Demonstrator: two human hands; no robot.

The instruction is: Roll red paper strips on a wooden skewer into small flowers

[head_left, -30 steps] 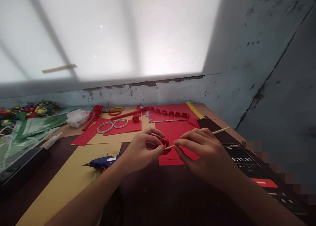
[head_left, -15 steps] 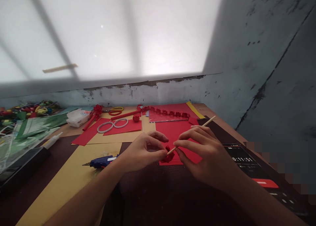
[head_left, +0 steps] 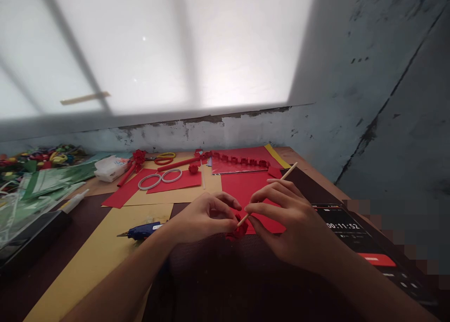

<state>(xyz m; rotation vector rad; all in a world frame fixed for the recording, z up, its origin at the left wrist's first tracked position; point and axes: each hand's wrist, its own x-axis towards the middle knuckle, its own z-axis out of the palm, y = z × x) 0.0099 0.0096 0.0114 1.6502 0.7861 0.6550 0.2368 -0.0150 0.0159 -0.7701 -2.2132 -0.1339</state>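
Observation:
Between thumb and fingers, my left hand [head_left: 211, 216] pinches a small red paper flower [head_left: 236, 232], partly hidden by the fingers. My right hand [head_left: 284, 214] grips a thin wooden stick [head_left: 290, 170] that slants down to the left, its lower tip against the flower. Behind the hands lies a red sheet [head_left: 234, 186]. To the left of my left hand, a blue glue gun [head_left: 142, 231] rests on tan paper [head_left: 94, 247].
Two pale rings [head_left: 149, 182] and a red paper flower [head_left: 193, 168] lie on red paper further back. Scissors [head_left: 165, 158], a white box [head_left: 110, 168] and a row of red flowers [head_left: 242, 161] sit behind. A phone [head_left: 346, 228] shows a timer at right.
My right hand and the stick have shifted slightly left, and the stick's lower tip is a little lower. The flower has tilted and sits slightly lower.

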